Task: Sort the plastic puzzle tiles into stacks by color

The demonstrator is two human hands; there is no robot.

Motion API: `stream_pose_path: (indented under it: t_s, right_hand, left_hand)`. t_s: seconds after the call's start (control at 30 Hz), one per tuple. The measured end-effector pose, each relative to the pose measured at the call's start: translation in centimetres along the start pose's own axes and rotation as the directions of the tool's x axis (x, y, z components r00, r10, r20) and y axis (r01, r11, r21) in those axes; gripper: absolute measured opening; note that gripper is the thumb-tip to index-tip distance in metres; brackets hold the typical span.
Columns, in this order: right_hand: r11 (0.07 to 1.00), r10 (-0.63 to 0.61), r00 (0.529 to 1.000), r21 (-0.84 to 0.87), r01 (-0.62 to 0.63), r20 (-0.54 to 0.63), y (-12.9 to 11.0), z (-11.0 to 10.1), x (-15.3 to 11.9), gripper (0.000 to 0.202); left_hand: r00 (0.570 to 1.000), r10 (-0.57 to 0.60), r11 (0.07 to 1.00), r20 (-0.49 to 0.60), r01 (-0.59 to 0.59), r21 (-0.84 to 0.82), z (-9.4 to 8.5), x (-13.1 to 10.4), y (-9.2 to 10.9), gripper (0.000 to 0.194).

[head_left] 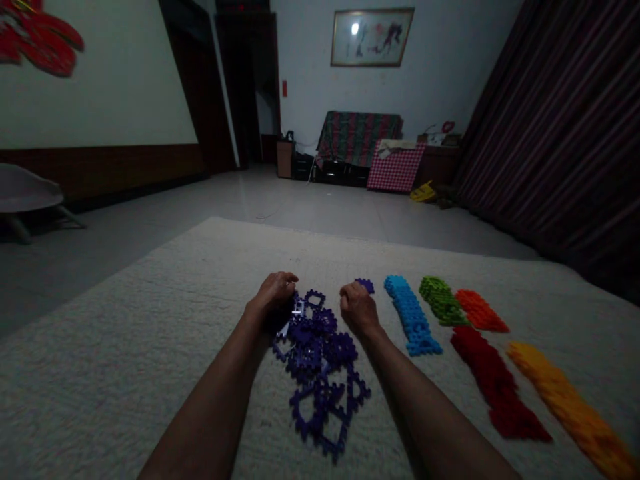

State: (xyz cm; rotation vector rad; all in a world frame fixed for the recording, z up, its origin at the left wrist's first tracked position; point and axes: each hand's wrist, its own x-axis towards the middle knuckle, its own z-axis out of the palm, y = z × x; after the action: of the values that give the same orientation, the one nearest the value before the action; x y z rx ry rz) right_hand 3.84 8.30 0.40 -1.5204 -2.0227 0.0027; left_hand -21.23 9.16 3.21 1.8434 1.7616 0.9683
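Left hand (275, 291), purple pile (306, 362), right hand (359, 308): pile between the two.
Left: fingers bent at the pile's far-left edge; whether they pinch a piece cannot be told. Pile: long axis runs toward the wearer. Right: fingers curled, contents hidden; single purple piece (367, 285) just beyond, nearer this hand.
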Motion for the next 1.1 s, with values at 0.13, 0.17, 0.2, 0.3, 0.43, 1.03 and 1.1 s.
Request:
stream_pose_path:
  t_s: [0.13,0.17,0.2,0.3,0.43,1.03,1.1]
  right_hand:
    - [0.995,0.004,1.0,0.099,-0.004,0.006,0.0,-0.1,0.2,0.023]
    - [0.987,0.022,1.0,0.159,-0.023,0.011,0.0,-0.3,0.1,0.024]
    - [0.97,0.049,0.998,0.236,-0.054,0.024,-0.1,-0.4,-0.3,0.025]
    - [0.857,0.122,0.987,0.491,-0.157,0.103,-0.4,-1.3,-2.2,0.03]
    - [0.784,0.072,0.984,0.602,-0.156,0.16,-1.2,-2.8,-5.6,0.032]
    - [0.899,-0.147,0.983,0.428,0.088,0.106,-1.9,-3.3,-6.7,0.027]
    - [0.887,-0.124,0.988,0.456,0.067,0.095,-1.8,-3.3,-6.6,0.028]
  left_hand:
    - [0.994,0.03,0.992,0.101,-0.042,0.116,-1.5,-3.9,-0.7,0.035]
    - [0.994,0.039,0.992,0.102,-0.051,0.114,-1.7,-4.7,-0.7,0.037]
    - [0.994,0.049,0.992,0.093,-0.059,0.111,-1.7,-5.3,-0.6,0.038]
    - [0.995,0.079,0.985,0.053,-0.086,0.148,-1.4,-6.6,-0.3,0.036]
    - [0.996,-0.024,0.953,-0.086,0.049,0.299,-1.2,-7.4,-0.2,0.035]
    - [0.995,-0.054,0.993,-0.085,0.045,-0.106,2.5,-3.3,2.9,0.032]
    - [0.987,-0.069,0.981,-0.144,0.041,-0.191,2.3,-3.2,2.8,0.035]
